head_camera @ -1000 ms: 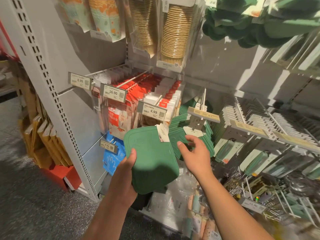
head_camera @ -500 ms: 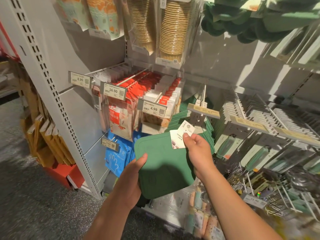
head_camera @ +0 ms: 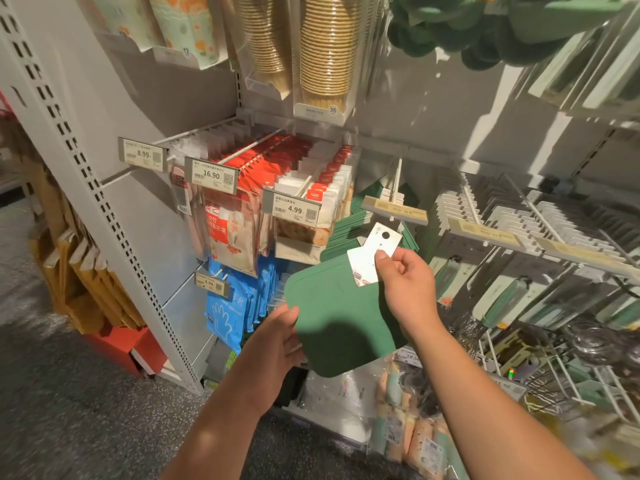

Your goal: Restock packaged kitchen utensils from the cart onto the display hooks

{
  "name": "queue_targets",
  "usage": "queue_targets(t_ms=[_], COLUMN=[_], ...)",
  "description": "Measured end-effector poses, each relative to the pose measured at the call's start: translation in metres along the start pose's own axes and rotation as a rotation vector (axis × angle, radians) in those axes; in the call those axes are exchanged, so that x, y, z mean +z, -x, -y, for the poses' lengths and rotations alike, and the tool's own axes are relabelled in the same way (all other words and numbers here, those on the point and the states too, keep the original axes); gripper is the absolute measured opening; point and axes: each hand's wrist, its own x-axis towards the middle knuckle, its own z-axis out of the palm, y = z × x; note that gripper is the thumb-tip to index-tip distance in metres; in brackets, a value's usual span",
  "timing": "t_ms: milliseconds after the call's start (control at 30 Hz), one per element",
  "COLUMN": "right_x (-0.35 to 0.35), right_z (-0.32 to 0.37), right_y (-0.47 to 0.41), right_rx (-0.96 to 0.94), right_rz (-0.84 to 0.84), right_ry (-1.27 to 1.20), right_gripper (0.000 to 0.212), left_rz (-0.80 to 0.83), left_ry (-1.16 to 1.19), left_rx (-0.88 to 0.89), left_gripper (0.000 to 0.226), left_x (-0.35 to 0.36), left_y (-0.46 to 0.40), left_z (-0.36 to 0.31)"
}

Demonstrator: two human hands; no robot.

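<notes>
Green mat held up at the hook

Green mat (head_camera: 341, 317) sits tilted in front of the shelf's lower middle. Left hand (head_camera: 277, 341) grips its lower left edge, thumb on top. Right hand (head_camera: 405, 285) pinches the white hang tag (head_camera: 372, 252) at the mat's top corner, just below the hook (head_camera: 396, 178) and its price strip (head_camera: 394, 209).

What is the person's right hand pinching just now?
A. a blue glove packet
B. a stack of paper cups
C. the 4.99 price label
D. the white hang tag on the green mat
D: the right hand pinches the white hang tag at the top corner of the green mat, while the left hand holds the mat's lower left edge.
</notes>
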Motion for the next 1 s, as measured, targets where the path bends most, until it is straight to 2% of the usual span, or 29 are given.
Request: queue_targets(t_ms=[167, 267, 433, 633, 767, 833, 900, 933, 1000], right_x=[-0.003, -0.001, -0.002, -0.007, -0.007, -0.011, -0.020, -0.023, -0.029], right_z=[-0.005, -0.004, -0.009, -0.021, -0.014, -0.008, -0.008, -0.011, -0.015], right_y=[-0.024, -0.031, -0.049, -0.066, -0.079, -0.074, -0.064, -0.058, -0.046], right_rx=[0.101, 0.111, 0.110, 0.103, 0.198, 0.236, 0.219, 0.197, 0.188], right_rz=[-0.042, -0.021, -0.020, 0.054, 0.017, 0.039, 0.033, 0.032, 0.018], right_ry=[0.134, 0.213, 0.296, 0.425, 0.428, 0.457, 0.493, 0.492, 0.430], right_gripper=[0.041, 0.039, 0.045, 0.058, 0.047, 0.050, 0.057, 0.055, 0.041], left_rz=[0.019, 0.002, -0.097, -0.195, -0.169, -0.090, -0.010, -0.007, -0.064], left_ry=[-0.014, -0.002, 0.064, -0.004, -0.143, -0.270, -0.382, -0.418, -0.517], left_rx=[0.004, -0.012, -0.050, -0.072, -0.050, -0.029, -0.021, -0.022, -0.051], left_gripper=[0.020, 0.040, 0.046, 0.034, 0.026, 0.026, 0.013, 0.006, 0.010], left_x=[0.013, 0.013, 0.019, 0.028, 0.044, 0.052, 0.056, 0.058, 0.057], left_y=[0.009, 0.009, 0.010, 0.003, -0.012, -0.018, -0.027, -0.032, -0.038], left_z=[-0.005, 0.000, 0.017, 0.028, 0.016, 0.008, 0.001, -0.002, -0.007])
